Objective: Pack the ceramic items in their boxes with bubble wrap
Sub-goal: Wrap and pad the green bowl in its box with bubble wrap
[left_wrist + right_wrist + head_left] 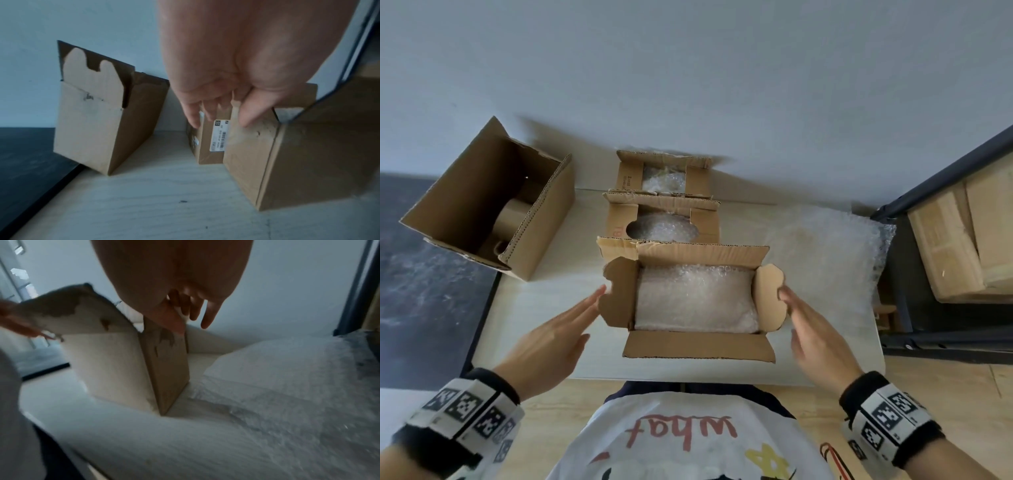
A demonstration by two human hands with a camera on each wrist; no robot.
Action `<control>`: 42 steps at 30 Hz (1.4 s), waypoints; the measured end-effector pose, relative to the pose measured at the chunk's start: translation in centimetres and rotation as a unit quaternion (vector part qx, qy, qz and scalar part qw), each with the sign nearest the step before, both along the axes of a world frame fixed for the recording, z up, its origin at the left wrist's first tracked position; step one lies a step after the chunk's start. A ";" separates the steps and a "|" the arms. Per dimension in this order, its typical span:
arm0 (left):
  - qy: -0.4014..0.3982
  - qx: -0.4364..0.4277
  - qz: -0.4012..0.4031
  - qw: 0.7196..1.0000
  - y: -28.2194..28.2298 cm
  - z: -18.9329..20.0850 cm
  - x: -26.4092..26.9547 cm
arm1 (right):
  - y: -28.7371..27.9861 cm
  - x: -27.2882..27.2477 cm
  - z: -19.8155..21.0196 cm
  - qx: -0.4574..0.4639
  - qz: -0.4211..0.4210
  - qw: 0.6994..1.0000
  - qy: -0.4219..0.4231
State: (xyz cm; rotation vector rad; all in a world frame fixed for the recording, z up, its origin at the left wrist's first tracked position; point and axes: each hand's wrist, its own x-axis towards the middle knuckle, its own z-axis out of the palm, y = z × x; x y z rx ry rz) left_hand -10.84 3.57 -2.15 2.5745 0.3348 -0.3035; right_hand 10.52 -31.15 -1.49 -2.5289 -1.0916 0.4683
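The nearest cardboard box (698, 346) stands open on the table, and a bubble-wrapped item (695, 298) fills it. My left hand (585, 308) lies beside it with straight fingers touching the upright left side flap (619, 294). My right hand (796, 308) touches the right side flap (770, 298) in the same way, fingers straight. Behind stand two smaller boxes (619, 219) (628, 174), each holding a bubble-wrapped piece. The left wrist view shows my left hand's fingers (252, 113) against the box's top edge (267, 154). The right wrist view shows my right hand's fingers (174, 322) on the box's side (166, 369).
A large open box (489, 198) sits tilted at the table's (534, 325) left edge. A sheet of bubble wrap (825, 253) (287, 378) covers the table to the right. A dark metal shelf (900, 308) with cardboard stands further right. A grey wall is close behind.
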 end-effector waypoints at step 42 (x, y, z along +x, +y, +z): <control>-0.048 -0.096 0.055 0.993 -1.1 -0.2 6.2 | 3.6 3.5 -1.5 0.109 -0.072 0.967 0.220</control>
